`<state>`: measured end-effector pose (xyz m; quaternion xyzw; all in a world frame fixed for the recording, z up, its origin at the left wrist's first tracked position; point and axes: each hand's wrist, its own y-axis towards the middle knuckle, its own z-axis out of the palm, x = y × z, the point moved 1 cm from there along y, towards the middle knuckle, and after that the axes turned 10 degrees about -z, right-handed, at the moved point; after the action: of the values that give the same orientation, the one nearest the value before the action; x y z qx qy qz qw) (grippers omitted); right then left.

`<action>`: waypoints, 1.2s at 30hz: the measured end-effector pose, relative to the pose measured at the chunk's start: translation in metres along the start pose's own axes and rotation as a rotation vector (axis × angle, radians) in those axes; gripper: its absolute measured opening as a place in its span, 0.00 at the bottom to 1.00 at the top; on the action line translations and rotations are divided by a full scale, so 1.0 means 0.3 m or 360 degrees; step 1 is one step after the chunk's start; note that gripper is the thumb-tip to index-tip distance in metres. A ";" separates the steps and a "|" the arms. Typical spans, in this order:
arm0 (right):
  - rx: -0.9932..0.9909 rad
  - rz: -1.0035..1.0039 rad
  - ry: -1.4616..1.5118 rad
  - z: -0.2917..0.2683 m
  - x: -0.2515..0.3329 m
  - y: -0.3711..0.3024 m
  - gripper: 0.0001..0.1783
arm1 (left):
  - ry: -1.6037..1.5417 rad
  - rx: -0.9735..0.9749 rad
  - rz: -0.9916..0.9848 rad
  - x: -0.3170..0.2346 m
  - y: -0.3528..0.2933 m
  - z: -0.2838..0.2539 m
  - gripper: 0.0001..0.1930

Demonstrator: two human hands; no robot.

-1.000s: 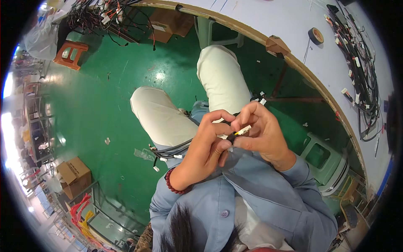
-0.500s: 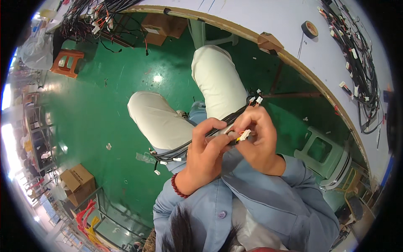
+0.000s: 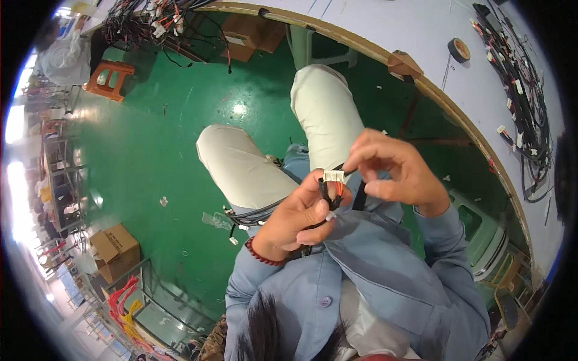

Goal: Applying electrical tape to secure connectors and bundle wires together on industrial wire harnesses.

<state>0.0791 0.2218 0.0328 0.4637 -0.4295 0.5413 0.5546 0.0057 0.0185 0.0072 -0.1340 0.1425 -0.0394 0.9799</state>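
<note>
My left hand (image 3: 299,218) is closed around a black wire harness (image 3: 253,214), gripping it between thumb and fingers. A white multi-pin connector (image 3: 333,175) with black and orange-red wires stands up from that grip. To its right is my right hand (image 3: 398,169), thumb and forefinger apart; its fingertips are close to a black cable beside the connector. Whether they touch the cable is hard to see. The harness's other end, with small white connectors (image 3: 233,240), hangs past my left thigh. My fingers hide its middle part.
A curved table edge (image 3: 337,37) runs ahead and right. On the table lie a tape roll (image 3: 459,50) and black harnesses (image 3: 521,90); more wires (image 3: 159,23) hang at far left. An orange stool (image 3: 109,80), cardboard box (image 3: 114,253) and green stool (image 3: 481,231) stand around me.
My right hand has moved up and right, away from my left hand, and its fingers have spread. The white connector now stands upright above my left hand. The view has shifted slightly.
</note>
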 end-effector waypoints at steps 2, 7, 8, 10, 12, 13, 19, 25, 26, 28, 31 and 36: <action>0.0007 -0.0021 0.0029 0.037 -0.011 0.008 0.16 | -0.0149 0.0174 -0.0007 0.015 -0.006 -0.016 0.16; -0.0067 -0.0048 0.0045 0.075 -0.026 0.014 0.14 | -0.0190 0.0199 -0.0080 0.018 -0.021 -0.043 0.23; -0.0081 -0.0057 0.0050 0.073 -0.025 0.012 0.14 | -0.0186 0.0248 -0.0065 0.023 -0.017 -0.049 0.24; -0.0091 0.0003 0.0048 0.069 -0.025 0.008 0.11 | -0.0178 0.0295 -0.0061 0.028 -0.015 -0.062 0.25; -0.0077 0.0008 0.0046 0.071 -0.034 0.002 0.10 | -0.0199 0.0376 -0.0103 0.027 -0.012 -0.061 0.25; -0.0053 0.0021 0.0042 0.073 -0.040 0.000 0.08 | -0.0198 0.0375 -0.0107 0.027 -0.014 -0.054 0.25; -0.0093 -0.0029 0.0213 0.094 -0.051 -0.004 0.04 | -0.0135 0.0351 -0.0090 0.032 -0.021 -0.047 0.24; -0.0178 -0.0202 0.0193 0.118 -0.082 -0.019 0.03 | -0.0232 0.0254 0.0044 0.032 -0.021 -0.068 0.21; -0.0174 -0.0201 0.0194 0.124 -0.084 -0.018 0.03 | -0.0199 0.0284 0.0038 0.032 -0.019 -0.065 0.20; -0.0342 -0.0036 0.0381 0.131 -0.092 -0.016 0.03 | -0.0192 0.0292 0.0034 0.030 -0.016 -0.046 0.20; -0.0213 -0.0141 0.0243 0.123 -0.085 -0.013 0.04 | -0.0228 0.0281 0.0054 0.028 -0.015 -0.048 0.20; -0.0227 -0.0107 0.0150 0.131 -0.084 -0.008 0.05 | -0.0179 0.0343 0.0061 0.027 -0.014 -0.059 0.20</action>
<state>0.0812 0.1783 0.0161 0.4113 -0.4246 0.5115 0.6237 0.0082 0.0091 -0.0103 -0.0270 0.0847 -0.0282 0.9956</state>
